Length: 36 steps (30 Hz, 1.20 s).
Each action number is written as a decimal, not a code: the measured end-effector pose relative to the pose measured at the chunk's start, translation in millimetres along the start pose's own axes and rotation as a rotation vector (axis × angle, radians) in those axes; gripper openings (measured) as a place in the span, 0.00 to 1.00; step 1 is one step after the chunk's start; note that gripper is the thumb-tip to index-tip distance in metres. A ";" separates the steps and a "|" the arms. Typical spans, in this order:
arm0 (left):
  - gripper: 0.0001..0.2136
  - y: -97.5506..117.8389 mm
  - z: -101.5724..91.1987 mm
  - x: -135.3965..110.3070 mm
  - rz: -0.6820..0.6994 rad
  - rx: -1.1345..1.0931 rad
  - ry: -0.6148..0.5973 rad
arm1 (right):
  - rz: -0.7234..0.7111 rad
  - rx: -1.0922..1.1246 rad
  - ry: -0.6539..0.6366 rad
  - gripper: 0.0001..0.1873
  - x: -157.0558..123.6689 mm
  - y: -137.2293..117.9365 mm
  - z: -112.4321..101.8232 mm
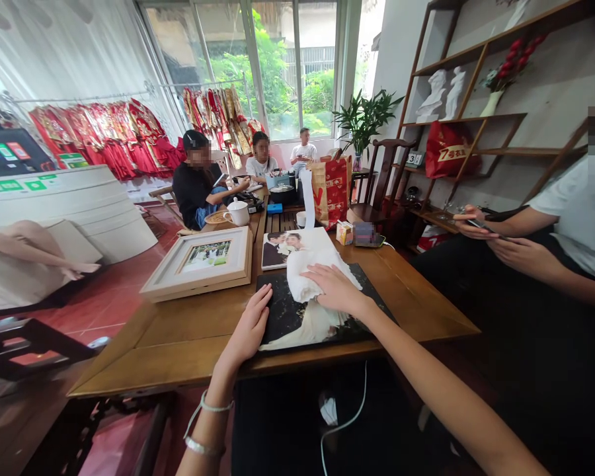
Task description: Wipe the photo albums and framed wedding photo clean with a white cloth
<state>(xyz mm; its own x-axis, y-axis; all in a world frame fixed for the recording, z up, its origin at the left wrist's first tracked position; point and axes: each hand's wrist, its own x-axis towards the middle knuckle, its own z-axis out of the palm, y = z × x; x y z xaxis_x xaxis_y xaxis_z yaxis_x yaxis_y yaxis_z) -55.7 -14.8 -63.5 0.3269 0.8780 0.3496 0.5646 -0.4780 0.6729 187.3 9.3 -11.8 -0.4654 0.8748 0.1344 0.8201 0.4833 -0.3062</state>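
Currently, the right hand (pixel 333 288) presses palm down on a bunched white cloth (pixel 301 270), its grip wide with fingers stretched out. The cloth lies on a dark panel (pixel 278 307) at the near edge of the counter (pixel 168 338). The left hand (pixel 251 322) rests flat on the panel's left edge, grip also spread. Farther left lies a framed picture (pixel 207 256).

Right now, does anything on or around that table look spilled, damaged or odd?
Nothing looks spilled or broken. Mildly untidy: the white cloth lies bunched under the right hand, covering part of the dark panel, and a white cable curves loosely below the edge of the table.
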 end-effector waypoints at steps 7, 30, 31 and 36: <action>0.21 -0.2 1.7 0.8 -0.016 -0.003 0.018 | -0.007 -0.015 -0.027 0.38 -29.6 -19.0 1.7; 0.21 2.3 -0.8 0.9 -0.004 -0.006 -0.009 | -0.113 0.126 -0.045 0.39 -44.5 8.3 -7.1; 0.21 2.0 -0.7 0.8 -0.002 -0.006 -0.007 | -0.109 0.116 -0.040 0.39 -36.0 12.0 -7.3; 0.20 1.8 -0.3 0.5 0.004 -0.006 -0.003 | -0.105 0.075 -0.026 0.37 -2.9 25.0 -7.7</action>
<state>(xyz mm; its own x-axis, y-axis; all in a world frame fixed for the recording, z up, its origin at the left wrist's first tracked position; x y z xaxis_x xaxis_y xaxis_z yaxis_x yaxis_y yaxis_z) -54.7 -15.2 -61.9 0.3310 0.8761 0.3505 0.5585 -0.4813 0.6756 211.7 19.0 -12.6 -0.5563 0.8181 0.1456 0.7398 0.5674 -0.3617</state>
